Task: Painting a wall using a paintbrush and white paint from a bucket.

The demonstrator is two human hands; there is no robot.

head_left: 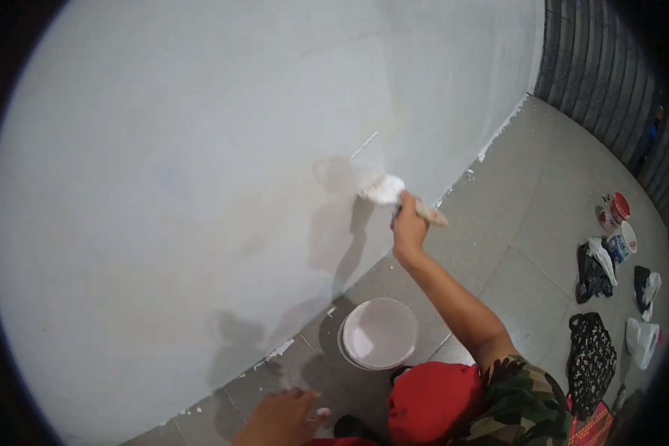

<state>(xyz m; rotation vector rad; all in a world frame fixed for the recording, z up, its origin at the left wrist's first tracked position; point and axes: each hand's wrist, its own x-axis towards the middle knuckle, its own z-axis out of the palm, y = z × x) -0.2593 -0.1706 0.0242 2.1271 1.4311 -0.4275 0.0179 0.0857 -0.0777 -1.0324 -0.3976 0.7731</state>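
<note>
My right hand (409,230) grips the handle of a wide paintbrush (383,191). White paint covers its bristles, which meet the pale wall (201,149) beside a short white streak. Below, near the foot of the wall, a white bucket (381,334) stands on the floor with whitish liquid inside. Low in the view my left hand (284,418) hangs left of the bucket, holding nothing. Its fingers are loosely bent and apart, and a white smear shows on one fingertip.
Grey floor tiles (498,223) carry white flecks along the wall's foot. To the right lie small paint tubs (623,241), a black plastic bag (595,271), a white bag (641,342) and a black patterned cloth (592,364). A corrugated shutter (602,82) bounds the far right.
</note>
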